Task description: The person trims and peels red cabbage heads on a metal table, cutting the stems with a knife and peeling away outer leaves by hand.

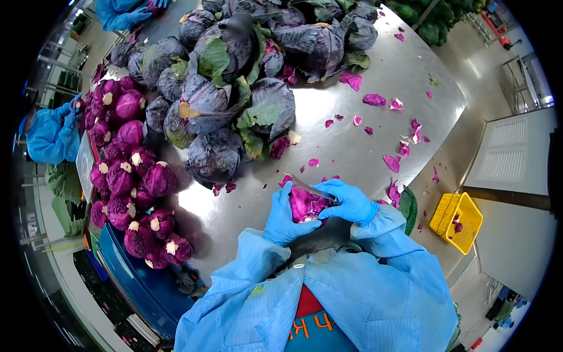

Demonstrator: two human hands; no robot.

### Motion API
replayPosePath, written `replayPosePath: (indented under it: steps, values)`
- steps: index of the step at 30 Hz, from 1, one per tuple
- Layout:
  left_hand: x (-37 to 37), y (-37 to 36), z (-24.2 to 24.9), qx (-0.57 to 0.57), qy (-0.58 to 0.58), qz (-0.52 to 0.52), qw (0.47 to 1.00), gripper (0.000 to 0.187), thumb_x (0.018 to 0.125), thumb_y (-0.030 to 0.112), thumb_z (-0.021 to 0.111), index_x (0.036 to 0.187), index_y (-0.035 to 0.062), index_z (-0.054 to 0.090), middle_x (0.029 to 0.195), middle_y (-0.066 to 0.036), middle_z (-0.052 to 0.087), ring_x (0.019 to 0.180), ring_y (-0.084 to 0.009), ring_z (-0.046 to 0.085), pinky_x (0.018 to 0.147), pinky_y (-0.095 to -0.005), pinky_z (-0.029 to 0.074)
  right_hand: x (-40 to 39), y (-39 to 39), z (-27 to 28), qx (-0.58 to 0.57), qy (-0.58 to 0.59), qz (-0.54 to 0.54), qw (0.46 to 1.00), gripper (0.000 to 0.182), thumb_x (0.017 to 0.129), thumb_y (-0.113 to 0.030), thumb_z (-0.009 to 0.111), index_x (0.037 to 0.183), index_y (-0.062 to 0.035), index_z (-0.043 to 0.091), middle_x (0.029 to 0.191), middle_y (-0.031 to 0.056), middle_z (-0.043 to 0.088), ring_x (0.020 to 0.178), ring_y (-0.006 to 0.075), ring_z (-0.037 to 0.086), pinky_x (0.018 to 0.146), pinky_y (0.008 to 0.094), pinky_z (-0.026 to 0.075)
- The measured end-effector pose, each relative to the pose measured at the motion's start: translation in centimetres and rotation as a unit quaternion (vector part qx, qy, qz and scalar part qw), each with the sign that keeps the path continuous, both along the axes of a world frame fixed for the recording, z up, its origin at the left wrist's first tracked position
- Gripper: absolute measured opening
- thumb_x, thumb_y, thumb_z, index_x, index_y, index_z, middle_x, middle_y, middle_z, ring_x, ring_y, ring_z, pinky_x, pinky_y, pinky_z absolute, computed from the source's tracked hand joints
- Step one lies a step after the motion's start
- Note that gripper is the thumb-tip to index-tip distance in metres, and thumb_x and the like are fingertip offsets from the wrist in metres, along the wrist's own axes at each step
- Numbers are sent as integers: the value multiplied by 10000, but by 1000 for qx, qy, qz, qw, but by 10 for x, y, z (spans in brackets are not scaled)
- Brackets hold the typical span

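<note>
At the near edge of the metal table, a purple cabbage [306, 203] is held between both my hands. My left hand [285, 218], in a blue glove, wraps round its left side and underside. On its right side rests my right hand [350, 201], also gloved, with curled fingers; a thin dark edge shows above the cabbage near these fingers, too small to make out. Torn purple leaf pieces [374, 100] lie scattered beyond and to the right. Farther off are dark unpeeled cabbages [215, 155] in a pile, and to the left a heap of bright peeled ones [129, 136].
The metal table [422, 76] ends in a corner at the right. A yellow basket [457, 223] stands beyond it, near a green round object [407, 211]. A blue bin [138, 281] is at the lower left. Co-workers in blue [53, 135] stand at the far left and top.
</note>
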State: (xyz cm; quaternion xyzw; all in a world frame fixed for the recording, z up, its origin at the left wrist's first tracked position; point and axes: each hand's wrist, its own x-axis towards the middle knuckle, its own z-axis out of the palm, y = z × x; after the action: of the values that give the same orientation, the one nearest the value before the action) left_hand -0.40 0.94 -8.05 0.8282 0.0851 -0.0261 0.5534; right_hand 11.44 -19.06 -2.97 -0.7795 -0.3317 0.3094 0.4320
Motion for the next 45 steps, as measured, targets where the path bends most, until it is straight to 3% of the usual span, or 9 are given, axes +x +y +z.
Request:
replayPosePath:
  steps: [17, 20, 21, 26, 30, 32, 35, 38, 45]
  values:
    - [13, -6, 22, 82, -59, -60, 993, 1150, 554, 443, 869, 1422, -43, 291, 1288, -262, 407, 1176, -391, 449, 1003, -448, 393, 14, -15, -16, -3, -29, 81, 996, 453, 729, -431, 780, 854, -55, 562, 756, 107, 494, 639, 266, 511, 594, 376, 424]
    - [10, 2, 7, -44, 42, 54, 997, 1076, 565, 416, 873, 1389, -41, 354, 1272, -250, 426, 1154, -359, 483, 980, -429, 413, -7, -39, -34, 17, -35, 94, 995, 403, 781, -395, 734, 739, -44, 539, 642, 134, 465, 569, 300, 490, 554, 391, 418]
    - [10, 16, -5, -187, 84, 48, 978, 1021, 576, 401, 875, 1363, -34, 393, 1240, -230, 448, 1117, -334, 511, 965, -411, 428, -20, -56, -47, -55, -62, 106, 991, 303, 783, -282, 760, 740, -56, 562, 661, 107, 521, 576, 234, 530, 552, 359, 422]
    - [11, 22, 14, -32, 42, 24, 998, 1115, 547, 448, 868, 1405, -28, 337, 1217, -226, 433, 1137, -361, 471, 1011, -424, 402, -25, -95, -42, 92, 168, -386, 903, 217, 795, -91, 760, 961, -42, 628, 898, 7, 667, 769, 118, 605, 711, 284, 519]
    - [17, 11, 17, 34, 14, -23, 999, 1175, 530, 452, 872, 1424, -38, 290, 1227, -234, 419, 1128, -375, 469, 1002, -428, 406, -21, -40, -8, 70, -27, -252, 965, 439, 808, -128, 752, 1218, -78, 602, 1120, 71, 628, 961, 170, 614, 821, 288, 515]
    - [13, 5, 19, 62, -10, -19, 998, 1195, 528, 456, 870, 1429, -47, 267, 1224, -243, 415, 1119, -387, 469, 991, -437, 407, -25, -9, 17, 2, 17, -184, 983, 582, 795, -184, 762, 1333, -125, 548, 1204, 114, 579, 1070, 214, 592, 859, 303, 506]
    - [7, 3, 17, 96, -40, -7, 995, 1205, 526, 466, 867, 1426, -57, 259, 1218, -255, 415, 1109, -402, 467, 980, -450, 406, -33, 6, -9, 74, -52, -116, 989, 605, 766, -262, 791, 1292, -76, 558, 1170, 96, 581, 952, 221, 615, 822, 303, 508]
    - [9, 1, 22, 102, -33, -5, 994, 1207, 526, 483, 862, 1417, -66, 263, 1216, -262, 420, 1109, -410, 464, 980, -459, 401, -35, 4, 0, -69, 19, -151, 986, 451, 779, -192, 783, 1172, -50, 613, 1059, 64, 628, 842, 197, 628, 777, 301, 510]
    - [12, 7, 14, 64, 15, -3, 998, 1246, 489, 544, 870, 1410, -63, 289, 1230, -253, 426, 1143, -397, 460, 991, -448, 412, -30, -6, 14, 80, 430, -184, 880, 193, 787, -70, 764, 934, -17, 652, 824, 52, 643, 709, 111, 580, 630, 253, 456]
